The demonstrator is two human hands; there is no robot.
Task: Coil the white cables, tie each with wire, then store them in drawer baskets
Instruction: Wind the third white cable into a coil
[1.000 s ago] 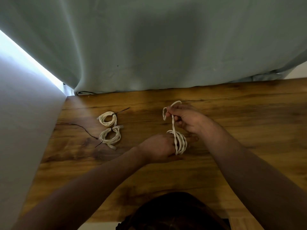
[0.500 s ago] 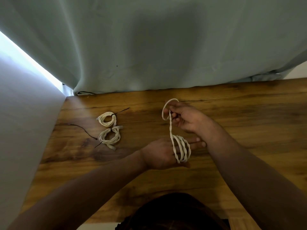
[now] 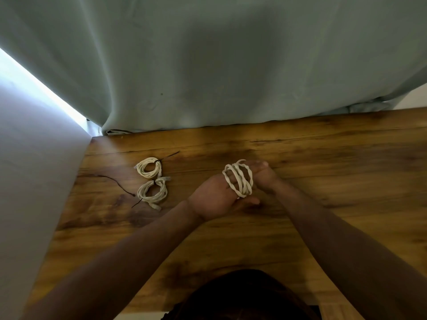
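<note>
White cable [image 3: 239,179] wound in loops round left hand [image 3: 213,197] fingers, above desk [image 3: 323,172]; right hand [image 3: 263,175] grip closed on the free end at far side; advice: lay last turn snug, pinch bundle before sliding off.

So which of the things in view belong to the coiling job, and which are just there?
Part of the job:
- cable being coiled, wrapped around the left hand, guided by the right hand
- far tied coil
- near tied coil
- loose black wire

Just there:
- wooden table
- grey-green curtain
- white wall
</note>
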